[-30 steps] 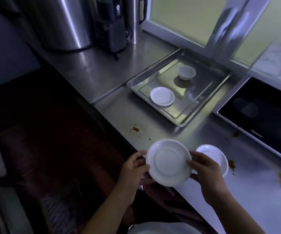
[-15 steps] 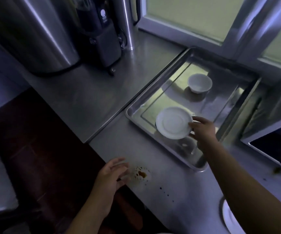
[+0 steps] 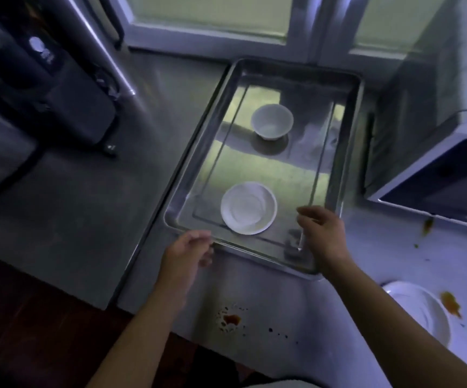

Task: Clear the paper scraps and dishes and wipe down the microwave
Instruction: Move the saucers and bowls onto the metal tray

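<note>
A steel tray [image 3: 322,175] lies on the counter below the window. In it sit a white saucer stack [image 3: 248,208] near the front and a small white bowl [image 3: 272,121] further back. My left hand [image 3: 187,253] is at the tray's near left rim, thumb on the edge and fingers curled just below it. Over the tray's near right corner hovers my right hand [image 3: 322,233], fingers loosely bent and holding nothing. Another white dish [image 3: 420,312] rests on the counter at the lower right. The microwave [image 3: 437,175] stands to the right of the tray.
Brown sauce stains [image 3: 231,319] mark the counter in front of the tray, and more stains [image 3: 451,302] lie beside the lower right dish. A black appliance [image 3: 67,88] and steel urns stand at the back left. The counter edge drops to a dark floor on the left.
My right hand carried the saucer to the tray, set it on the one there and let go. My left hand moved from the counter edge up to the tray's near rim.
</note>
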Demonstrator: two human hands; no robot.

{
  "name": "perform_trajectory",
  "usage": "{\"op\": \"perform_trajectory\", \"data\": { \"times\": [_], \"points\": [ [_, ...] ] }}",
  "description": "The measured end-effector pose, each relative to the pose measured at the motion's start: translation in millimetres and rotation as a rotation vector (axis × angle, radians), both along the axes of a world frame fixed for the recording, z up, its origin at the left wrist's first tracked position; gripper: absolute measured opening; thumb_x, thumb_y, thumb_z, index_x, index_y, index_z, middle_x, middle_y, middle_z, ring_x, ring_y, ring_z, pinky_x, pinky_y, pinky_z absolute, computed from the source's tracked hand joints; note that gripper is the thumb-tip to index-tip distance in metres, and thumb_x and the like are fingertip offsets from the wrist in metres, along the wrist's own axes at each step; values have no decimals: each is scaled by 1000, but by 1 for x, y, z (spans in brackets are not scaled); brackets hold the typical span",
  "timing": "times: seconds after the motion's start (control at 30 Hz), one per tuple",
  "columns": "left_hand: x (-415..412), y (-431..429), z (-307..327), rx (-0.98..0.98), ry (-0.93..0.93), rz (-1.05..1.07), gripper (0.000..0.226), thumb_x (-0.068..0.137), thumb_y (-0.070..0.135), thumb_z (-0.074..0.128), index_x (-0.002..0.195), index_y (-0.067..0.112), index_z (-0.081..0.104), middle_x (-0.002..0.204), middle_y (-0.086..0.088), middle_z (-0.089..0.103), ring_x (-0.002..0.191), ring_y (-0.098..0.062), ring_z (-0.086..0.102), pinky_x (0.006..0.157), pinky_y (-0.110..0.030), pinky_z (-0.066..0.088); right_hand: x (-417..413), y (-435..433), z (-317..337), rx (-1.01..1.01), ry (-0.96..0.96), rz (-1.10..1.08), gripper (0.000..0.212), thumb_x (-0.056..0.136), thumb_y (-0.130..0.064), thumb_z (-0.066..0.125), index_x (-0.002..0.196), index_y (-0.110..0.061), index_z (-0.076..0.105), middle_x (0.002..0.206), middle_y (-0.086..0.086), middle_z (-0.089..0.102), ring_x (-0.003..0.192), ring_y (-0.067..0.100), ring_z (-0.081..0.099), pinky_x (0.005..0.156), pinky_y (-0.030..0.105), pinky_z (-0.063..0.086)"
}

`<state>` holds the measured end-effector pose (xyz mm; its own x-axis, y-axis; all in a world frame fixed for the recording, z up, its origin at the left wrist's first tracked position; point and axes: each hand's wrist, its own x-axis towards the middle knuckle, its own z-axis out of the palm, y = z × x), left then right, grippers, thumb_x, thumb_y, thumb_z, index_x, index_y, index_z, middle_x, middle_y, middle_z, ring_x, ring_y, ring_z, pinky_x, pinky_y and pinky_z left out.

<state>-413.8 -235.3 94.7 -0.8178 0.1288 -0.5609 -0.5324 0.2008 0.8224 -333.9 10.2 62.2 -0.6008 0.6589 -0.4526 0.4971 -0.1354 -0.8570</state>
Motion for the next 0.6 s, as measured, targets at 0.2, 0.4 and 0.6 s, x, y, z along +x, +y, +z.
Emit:
{"op": "perform_trajectory", "data": {
  "times": [0.2, 0.4, 0.6],
  "points": [
    [-77, 44, -40, -274, 299, -483, 28, 86, 11, 66, 111, 25, 66, 108, 9, 69, 97, -8, 64, 81, -26, 51, 103, -17, 20, 27, -58, -254, 22, 89, -1, 67, 95, -20, 77, 86, -1, 76, 81, 17, 69, 77, 33, 56],
    [-108, 61, -65, -422, 342, -704, 53, 80, 18, 63, 132, 27, 52, 129, -3, 54, 115, -27, 54, 95, -39, 47, 138, -8, 6, 29, -268, -671, 28, 91, -8, 69, 118, -12, 63, 113, 8, 61, 80, 19, 57, 68, 30, 43],
    [-109, 71, -80, -533, 310, -784, 63, 81, 26, 65, 140, 31, 45, 141, -8, 46, 125, -33, 48, 102, -50, 45, 159, -3, -4, 14, -429, -924, 57, 87, -16, 71, 140, -15, 48, 137, 18, 49, 114, 35, 53, 94, 42, 47]
  ]
}}
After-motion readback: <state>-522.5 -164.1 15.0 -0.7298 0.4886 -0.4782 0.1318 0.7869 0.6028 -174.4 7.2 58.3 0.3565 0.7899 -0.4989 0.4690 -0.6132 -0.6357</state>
